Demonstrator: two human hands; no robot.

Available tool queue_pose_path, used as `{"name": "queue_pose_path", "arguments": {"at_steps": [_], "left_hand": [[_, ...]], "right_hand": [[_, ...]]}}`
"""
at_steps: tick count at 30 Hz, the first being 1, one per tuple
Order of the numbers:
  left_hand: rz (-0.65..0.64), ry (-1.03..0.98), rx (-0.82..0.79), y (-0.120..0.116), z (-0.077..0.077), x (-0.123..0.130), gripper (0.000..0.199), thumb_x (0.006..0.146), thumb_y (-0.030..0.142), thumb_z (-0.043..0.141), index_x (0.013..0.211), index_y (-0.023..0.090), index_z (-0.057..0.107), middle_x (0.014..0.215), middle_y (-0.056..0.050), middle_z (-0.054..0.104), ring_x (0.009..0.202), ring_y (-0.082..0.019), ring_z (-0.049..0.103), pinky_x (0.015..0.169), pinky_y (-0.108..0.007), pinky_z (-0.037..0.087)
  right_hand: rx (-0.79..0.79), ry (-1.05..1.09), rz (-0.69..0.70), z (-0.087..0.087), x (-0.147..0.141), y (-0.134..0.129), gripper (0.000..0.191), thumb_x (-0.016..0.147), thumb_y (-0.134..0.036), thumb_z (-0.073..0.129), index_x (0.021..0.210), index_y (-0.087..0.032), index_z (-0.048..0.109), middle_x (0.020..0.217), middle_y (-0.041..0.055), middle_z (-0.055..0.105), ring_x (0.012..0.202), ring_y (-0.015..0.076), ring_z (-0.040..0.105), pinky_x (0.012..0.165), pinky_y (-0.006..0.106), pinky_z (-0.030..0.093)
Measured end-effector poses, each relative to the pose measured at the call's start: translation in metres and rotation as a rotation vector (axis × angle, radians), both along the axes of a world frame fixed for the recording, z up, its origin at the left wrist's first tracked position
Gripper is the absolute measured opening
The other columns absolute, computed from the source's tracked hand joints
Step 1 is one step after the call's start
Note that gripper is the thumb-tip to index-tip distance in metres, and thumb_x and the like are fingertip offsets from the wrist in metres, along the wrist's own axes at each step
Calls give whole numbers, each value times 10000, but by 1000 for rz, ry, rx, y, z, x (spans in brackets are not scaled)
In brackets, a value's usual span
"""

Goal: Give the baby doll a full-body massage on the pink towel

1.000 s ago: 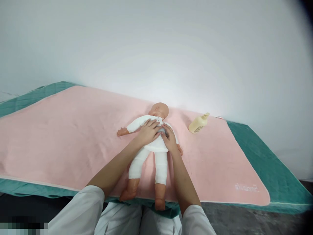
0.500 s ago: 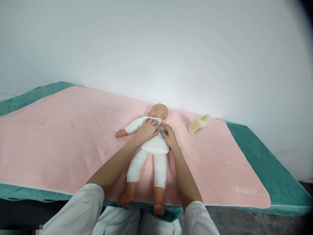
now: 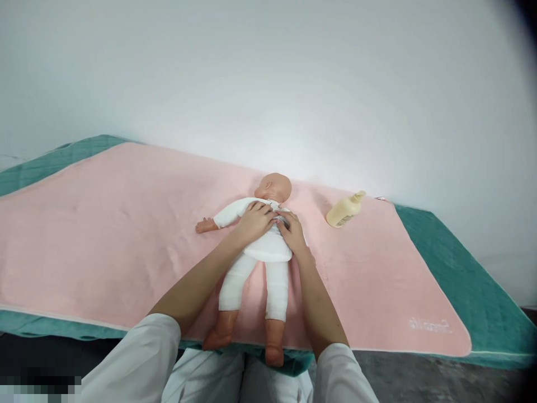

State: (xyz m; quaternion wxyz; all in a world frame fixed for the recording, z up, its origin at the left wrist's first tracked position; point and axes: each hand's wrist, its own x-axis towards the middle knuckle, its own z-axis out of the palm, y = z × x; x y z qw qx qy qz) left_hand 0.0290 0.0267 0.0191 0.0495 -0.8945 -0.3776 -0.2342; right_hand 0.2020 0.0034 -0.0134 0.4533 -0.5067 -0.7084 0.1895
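Work looks underway: left hand (image 3: 257, 225) and right hand (image 3: 293, 235) lie loosely spread on the baby doll (image 3: 268, 249), gripping nothing; pump bottle (image 3: 343, 211) untouched, remaining steps unclear from here.

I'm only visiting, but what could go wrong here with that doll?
The doll has its feet at the near edge of the pink mat, so a tug that way might start it sliding off.

The left hand and right hand rest on its white top, so rubbing could bunch the cloth.

The pump bottle might tip if the right arm swung wide.
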Motion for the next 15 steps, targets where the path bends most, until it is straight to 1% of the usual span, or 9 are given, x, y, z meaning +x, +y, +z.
{"name": "queue_pose_path", "arguments": {"at_steps": [5, 7, 11, 13, 15], "left_hand": [[-9, -32, -10, -1, -1, 0, 308, 971, 285, 458, 1163, 216, 689, 1157, -95, 670, 1132, -270, 546, 1042, -460, 387], [-7, -34, -3, -1, -1, -1, 317, 971, 282, 451, 1178, 217, 682, 1201, -90, 658, 1179, -274, 531, 1093, -477, 347], [-4, -68, -15, -1, 3, -3, 305, 963, 288, 461, 1164, 240, 686, 1248, -74, 647, 1277, -277, 485, 1179, -546, 211], [13, -78, -36, 0, 6, -4, 307, 960, 297, 467, 1168, 235, 684, 1266, -71, 645, 1275, -280, 490, 1183, -557, 197], [30, -79, -56, 3, 8, -4, 318, 957, 302, 473, 1187, 224, 677, 1280, -76, 641, 1259, -285, 503, 1178, -559, 209]], "right_hand": [[20, 28, 14, -2, -1, -1, 323, 909, -324, 511, 1190, -242, 647, 1231, 75, 655, 1198, 228, 556, 1090, 435, 394], [33, 44, 17, -2, -1, -1, 337, 916, -334, 504, 1213, -243, 637, 1265, 76, 639, 1234, 224, 540, 1111, 431, 382], [31, 63, 13, 0, -2, 0, 354, 935, -368, 486, 1237, -246, 626, 1302, 77, 620, 1261, 222, 527, 1124, 426, 378], [31, 62, 7, 2, -2, 2, 353, 943, -379, 476, 1228, -238, 630, 1293, 82, 626, 1241, 221, 539, 1107, 421, 392], [38, 55, -6, 3, -3, 6, 343, 941, -377, 479, 1204, -228, 641, 1265, 86, 641, 1209, 221, 555, 1089, 420, 405]]}}
